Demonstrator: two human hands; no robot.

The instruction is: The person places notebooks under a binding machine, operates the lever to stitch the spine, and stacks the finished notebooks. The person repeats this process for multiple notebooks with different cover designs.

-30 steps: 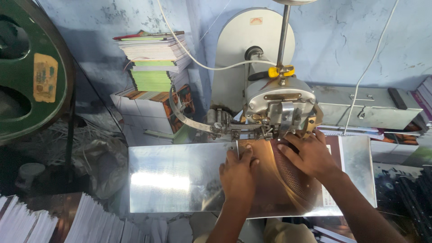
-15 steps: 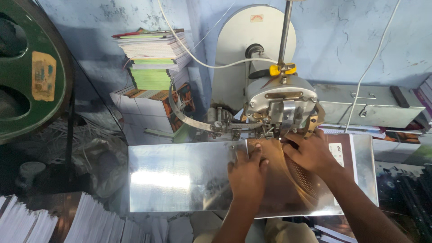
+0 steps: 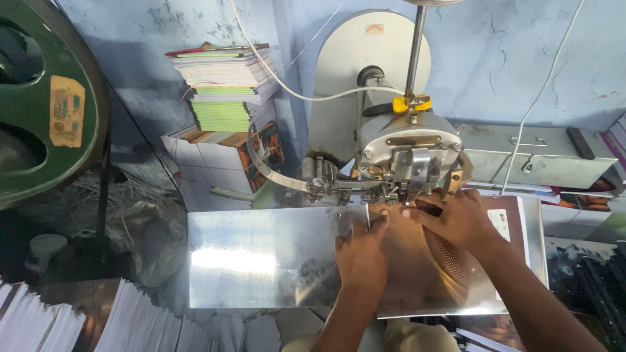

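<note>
Both hands, left (image 3: 360, 253) and right (image 3: 456, 218), flat on brown booklet (image 3: 424, 274); stitching machine (image 3: 407, 156) directly behind.

The left hand (image 3: 362, 255) and right hand (image 3: 456, 220) cover much of the brown booklet (image 3: 417, 274), so its top edge under the machine head (image 3: 409, 151) cannot be seen. The green wheel (image 3: 45, 98) is cut off by the left edge. The white paper stacks (image 3: 78, 326) run off the bottom edge.
</note>
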